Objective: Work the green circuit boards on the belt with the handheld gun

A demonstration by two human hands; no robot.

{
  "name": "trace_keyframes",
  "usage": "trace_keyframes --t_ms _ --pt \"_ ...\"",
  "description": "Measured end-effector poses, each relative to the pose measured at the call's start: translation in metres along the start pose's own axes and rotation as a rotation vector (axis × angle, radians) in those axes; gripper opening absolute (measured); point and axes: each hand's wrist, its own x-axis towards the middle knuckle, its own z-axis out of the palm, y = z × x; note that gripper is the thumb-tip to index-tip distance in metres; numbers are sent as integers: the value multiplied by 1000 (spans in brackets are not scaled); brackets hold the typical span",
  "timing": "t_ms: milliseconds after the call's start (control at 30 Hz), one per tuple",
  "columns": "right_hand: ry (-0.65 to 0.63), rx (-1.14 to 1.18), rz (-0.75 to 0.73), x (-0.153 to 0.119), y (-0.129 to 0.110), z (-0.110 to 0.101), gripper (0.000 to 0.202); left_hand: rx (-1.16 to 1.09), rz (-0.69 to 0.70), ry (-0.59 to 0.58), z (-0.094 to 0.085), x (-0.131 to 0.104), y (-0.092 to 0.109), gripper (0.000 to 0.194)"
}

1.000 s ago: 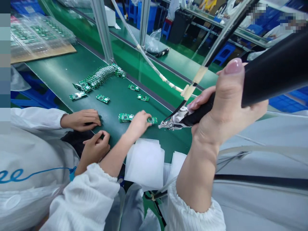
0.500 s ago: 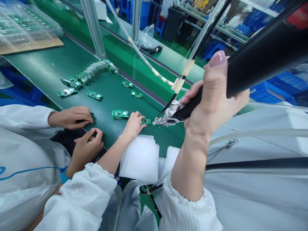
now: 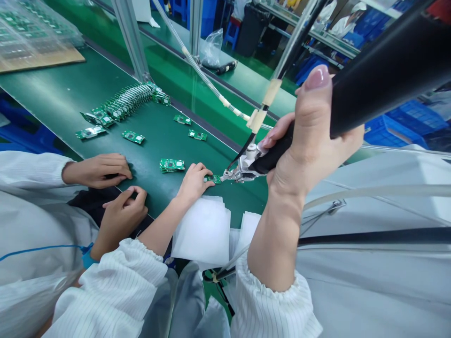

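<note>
Left hand (image 3: 192,184) closed on circuit board (image 3: 213,179), black tool (image 3: 373,89) gripped in right hand (image 3: 310,126), metal tip (image 3: 226,176) held at board's end, stacked boards (image 3: 172,165) beside left hand.

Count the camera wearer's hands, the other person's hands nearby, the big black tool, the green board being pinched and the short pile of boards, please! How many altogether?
Left hand and right hand of the camera wearer: 2
Co-worker's hands: 2
Black tool: 1
Pinched green board: 1
Short board pile: 1
Total: 7
</note>
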Motion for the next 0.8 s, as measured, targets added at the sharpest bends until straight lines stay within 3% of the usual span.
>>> trace_keyframes --t_ms 167,367,567,700,800 --pt "29 52 91 3 2 1 21 -40 -10 39 1 -9 8 25" --pt "-71 64 148 -1 14 4 21 -46 -73 97 2 -28 22 28" --pt "-110 35 134 -6 13 2 23 15 -136 85 0 -30 35 30" --pt "-61 50 134 -4 5 0 24 41 -192 56 1 -45 50 49" --pt "-26 24 107 -3 1 0 21 30 -177 -11 -9 -55 49 39"
